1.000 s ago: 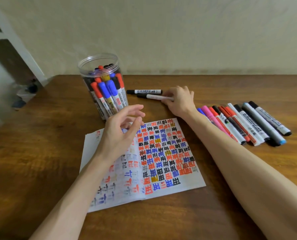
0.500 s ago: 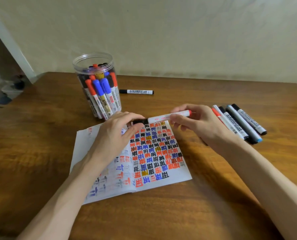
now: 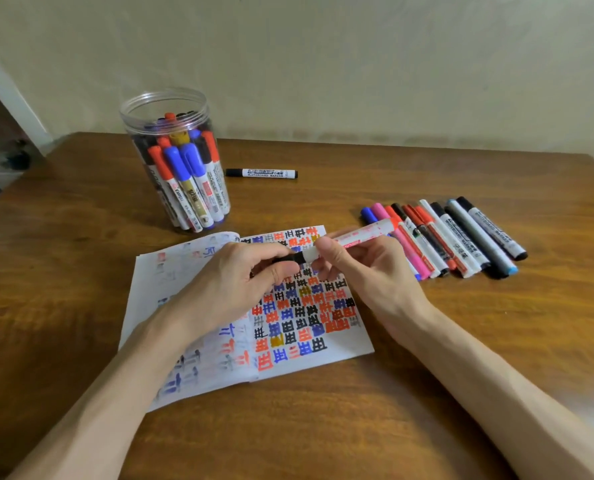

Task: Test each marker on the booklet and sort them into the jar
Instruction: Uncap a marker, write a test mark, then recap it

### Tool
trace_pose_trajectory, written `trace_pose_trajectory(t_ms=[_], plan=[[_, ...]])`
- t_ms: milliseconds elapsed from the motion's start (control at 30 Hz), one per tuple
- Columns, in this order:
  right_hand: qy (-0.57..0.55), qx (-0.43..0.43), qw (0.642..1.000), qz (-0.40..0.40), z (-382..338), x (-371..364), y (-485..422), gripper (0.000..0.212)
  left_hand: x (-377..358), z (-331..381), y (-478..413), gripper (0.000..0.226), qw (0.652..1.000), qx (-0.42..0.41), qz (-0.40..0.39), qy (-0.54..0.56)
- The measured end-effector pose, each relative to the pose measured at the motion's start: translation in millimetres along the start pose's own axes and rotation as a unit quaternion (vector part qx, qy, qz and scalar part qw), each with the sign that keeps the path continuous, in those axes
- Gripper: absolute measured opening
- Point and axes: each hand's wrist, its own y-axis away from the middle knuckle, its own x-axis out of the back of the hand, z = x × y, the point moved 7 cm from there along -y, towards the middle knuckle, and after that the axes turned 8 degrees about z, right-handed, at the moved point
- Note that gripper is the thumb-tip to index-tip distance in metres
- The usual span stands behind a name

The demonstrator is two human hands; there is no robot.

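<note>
Both hands are clamped on the white-barrelled marker with the black cap (image 3: 364, 235) right over the scribbled-on open paper booklet (image 3: 150, 289) on the wooden bench (image 3: 427, 393), left hand (image 3: 233, 289) pinching the cap and right hand (image 3: 368, 275) gripping the barrel, presumably to uncap it for testing.

The lone black-capped marker (image 3: 260, 173) beside the jar (image 3: 170, 105) reads "WHITEBOARD MARKER", as do two white markers (image 3: 460, 239) in the row at right. The booklet (image 3: 153, 285) bears hand-drawn characters like 王 and 田. Pink print on the held marker (image 3: 361, 235) is unreadable.
</note>
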Motion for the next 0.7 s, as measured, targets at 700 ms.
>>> trace_pose_trajectory(t_ms=[700], plan=[[0.034, -0.063, 0.997, -0.037, 3, 24, 32, 0.015, 16, -4, 1, 0.024, 0.998, -0.011, 0.046, 0.042]])
